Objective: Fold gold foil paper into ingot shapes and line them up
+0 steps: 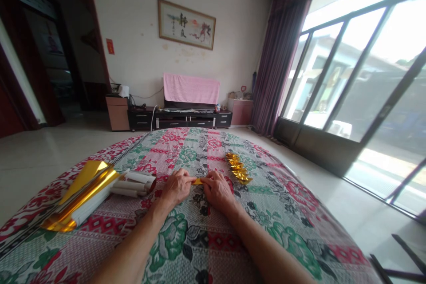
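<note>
Between my two hands, just above or on the patterned tablecloth [196, 248], is a small folded strip of gold foil paper [197, 181]. My left hand [178, 187] pinches its left end with closed fingers. The right end is gripped by my right hand [218, 190], whose fingers are also closed on it. To the right of my right hand stands a row of several folded gold paper ingots [238, 169]. Farther left lie sheets of gold foil paper [87, 186], partly curled, with their white undersides showing. Several pale rolls [133, 185] rest between those sheets and my left hand.
The round table's far edge faces a low black TV cabinet [186, 120] with a pink towel [191, 88] draped over the television. Large windows [353, 75] and a purple curtain [282, 53] are at the right. Dark legs of some furniture [399, 257] show at lower right.
</note>
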`<state>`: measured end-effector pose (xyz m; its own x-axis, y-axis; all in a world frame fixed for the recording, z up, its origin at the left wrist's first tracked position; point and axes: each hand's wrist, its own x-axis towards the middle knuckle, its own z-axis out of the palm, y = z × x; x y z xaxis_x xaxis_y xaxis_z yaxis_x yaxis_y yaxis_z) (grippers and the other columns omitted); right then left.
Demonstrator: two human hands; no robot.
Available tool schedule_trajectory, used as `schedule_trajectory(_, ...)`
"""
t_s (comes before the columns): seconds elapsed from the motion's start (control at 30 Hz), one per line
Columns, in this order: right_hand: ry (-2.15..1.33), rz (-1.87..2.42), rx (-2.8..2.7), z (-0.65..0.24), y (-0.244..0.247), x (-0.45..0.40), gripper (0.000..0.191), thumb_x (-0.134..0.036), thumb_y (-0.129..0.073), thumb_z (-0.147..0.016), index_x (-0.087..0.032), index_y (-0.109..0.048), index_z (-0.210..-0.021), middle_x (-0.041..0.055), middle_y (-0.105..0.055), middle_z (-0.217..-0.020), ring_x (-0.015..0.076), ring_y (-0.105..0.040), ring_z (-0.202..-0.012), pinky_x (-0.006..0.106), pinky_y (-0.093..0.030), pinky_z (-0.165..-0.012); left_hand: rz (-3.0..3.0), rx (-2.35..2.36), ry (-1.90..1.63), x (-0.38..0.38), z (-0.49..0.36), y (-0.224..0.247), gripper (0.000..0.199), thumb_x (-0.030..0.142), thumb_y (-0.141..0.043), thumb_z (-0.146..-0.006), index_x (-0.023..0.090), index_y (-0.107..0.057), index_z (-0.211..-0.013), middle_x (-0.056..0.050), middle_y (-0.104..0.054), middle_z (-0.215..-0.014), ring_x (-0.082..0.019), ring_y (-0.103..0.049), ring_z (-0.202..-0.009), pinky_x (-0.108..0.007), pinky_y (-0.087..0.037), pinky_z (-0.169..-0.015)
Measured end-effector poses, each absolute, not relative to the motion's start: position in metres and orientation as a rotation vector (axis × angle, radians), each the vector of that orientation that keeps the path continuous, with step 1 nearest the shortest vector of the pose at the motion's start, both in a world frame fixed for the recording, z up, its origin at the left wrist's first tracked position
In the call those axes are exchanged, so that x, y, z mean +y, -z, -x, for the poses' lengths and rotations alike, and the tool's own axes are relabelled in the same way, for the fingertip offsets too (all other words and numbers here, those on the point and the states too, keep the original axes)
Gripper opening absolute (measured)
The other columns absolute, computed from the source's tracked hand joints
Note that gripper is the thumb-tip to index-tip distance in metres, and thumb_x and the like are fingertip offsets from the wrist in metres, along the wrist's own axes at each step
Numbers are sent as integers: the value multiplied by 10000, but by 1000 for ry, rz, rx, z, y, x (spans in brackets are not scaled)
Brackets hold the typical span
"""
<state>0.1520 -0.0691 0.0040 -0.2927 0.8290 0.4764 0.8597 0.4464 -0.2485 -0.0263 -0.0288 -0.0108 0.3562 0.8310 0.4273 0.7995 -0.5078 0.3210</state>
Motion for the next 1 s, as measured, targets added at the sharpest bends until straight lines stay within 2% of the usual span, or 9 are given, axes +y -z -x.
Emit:
schedule_trajectory(0.13, 59, 1369, -2134, -152, -4, -70, 249, -177, -451, -854, -234, -674, -948, 45, -577, -932, 155, -491, -883, 259, -367, -837, -2537, 1518, -872, -29, 26, 10, 303, 176, -457, -809, 278, -704, -953, -58, -579, -881, -170, -515, -842, -306, -410, -804)
schedule_trajectory(0.37, 69, 1371, -2112, -153, -2, -71, 234, -178, -450, -852, -218, -680, -869, 33, -601, -876, 134, -520, -846, 226, -375, -776, -2554, 1494, -886, -30, 26, 9, 303, 177, -455, -806, 276, -703, -950, -58, -577, -853, -164, -523, -812, -291, -417, -765)
schedule_trajectory(0.53, 32, 1371, -2101, -153, -1, -71, 240, -158, -464, -833, -220, -695, -813, 30, -617, -853, 127, -538, -838, 217, -377, -788, -2562, 1491, -894, -28, 27, 12, 292, 184, -458, -808, 274, -707, -930, -57, -581, -841, -162, -528, -795, -292, -424, -750)
schedule_trajectory(0.87, -18, 1374, -2018, -154, 4, -66, 219, -146, -502, -790, -227, -702, -832, 30, -589, -859, 143, -511, -851, 232, -380, -810, -2568, 1483, -908, -31, 26, 11, 302, 167, -444, -813, 263, -705, -932, -56, -576, -856, -158, -530, -790, -295, -427, -745)
schedule_trajectory(1.0, 16, 1380, -2079, -154, -1, -72, 202, -209, -499, -820, -233, -663, -935, 35, -555, -885, 152, -488, -857, 255, -365, -807, -2562, 1492, -883, -33, 26, 9, 309, 149, -448, -803, 268, -701, -933, -50, -569, -852, -163, -528, -820, -304, -425, -774)
